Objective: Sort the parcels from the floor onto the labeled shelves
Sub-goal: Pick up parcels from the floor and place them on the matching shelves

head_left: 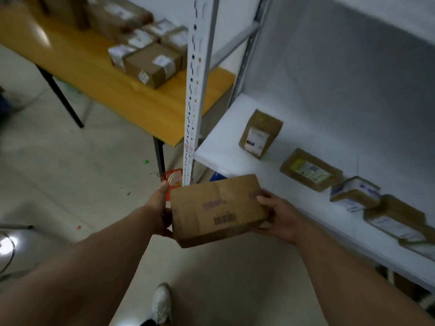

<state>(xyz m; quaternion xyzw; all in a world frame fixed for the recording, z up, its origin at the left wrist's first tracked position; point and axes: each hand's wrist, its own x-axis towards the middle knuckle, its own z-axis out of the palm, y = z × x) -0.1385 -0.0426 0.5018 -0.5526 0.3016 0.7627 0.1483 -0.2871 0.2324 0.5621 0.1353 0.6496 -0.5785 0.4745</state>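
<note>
The white shelf (226, 142) fills the right side of the frame and carries four parcels in a slanting row from centre right toward the right edge: an upright parcel (260, 134) with a pale label; a flat parcel (310, 169) with a yellow-green label; a small parcel (355, 192) wrapped partly in white; a long parcel (397, 220) at the far right. The first three stand apart from each other; the last two sit just beside one another.

One brown box (217, 209) with a barcode on its top face is in the lower centre, held in the air over the floor (70, 161), just in front of the shelf's front edge. The left hand (162, 208) grips its left end, thumb up along the corner; the right hand (277, 216) grips its right end, fingers curled over the top.

The shelf's white post (196, 90), pierced with holes, rises just behind the box; behind its foot lies one red roll of tape (173, 177). In the upper left a yellow table (94, 74) bears a pile of boxes (150, 64), too blurred to count; one white shoe (161, 302) shows at the bottom edge.
</note>
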